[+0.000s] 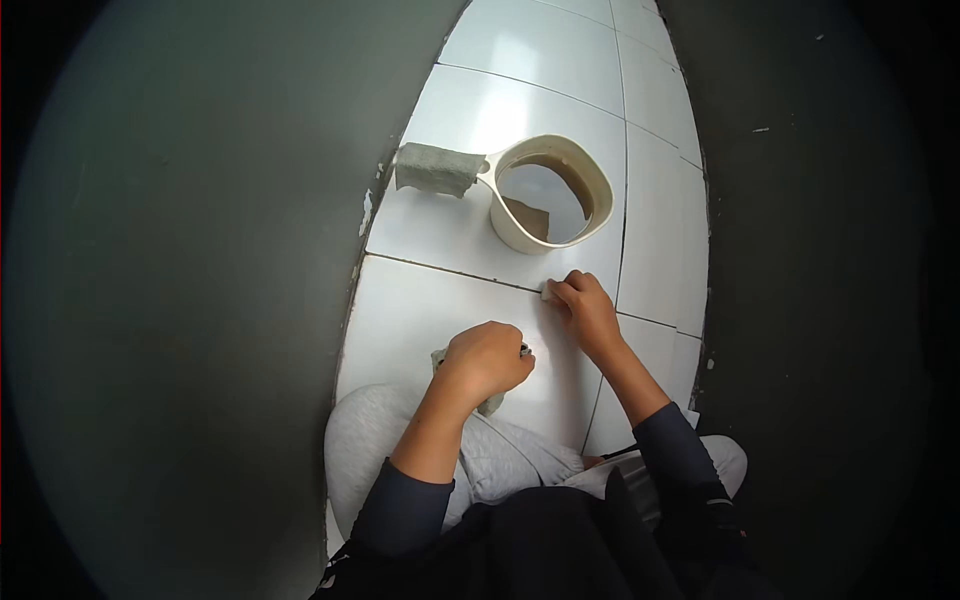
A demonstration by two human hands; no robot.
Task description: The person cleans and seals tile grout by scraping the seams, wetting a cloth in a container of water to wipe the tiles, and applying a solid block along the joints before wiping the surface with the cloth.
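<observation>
My left hand (487, 360) is closed in a fist low over the tiles, in front of my lap. Bits of a grey-green cloth (491, 405) stick out below it and at its left side, and something small and dark shows by the thumb. To the right and farther forward, my right hand (590, 312) pinches a small whitish piece (547, 292) down near a tile joint; its kind is unclear. Just beyond stands a cream plastic dipper (515, 232) holding brownish water, its interior reflecting light. Over the dipper's handle, pointing left, hangs a grey cloth (438, 169).
White glossy tiles (520, 85) with dark joints form a narrow strip running away from me. Dark grey surfaces (230, 250) border it on both sides, with chipped edges. My crossed legs in light grey trousers (375, 425) take up the near end.
</observation>
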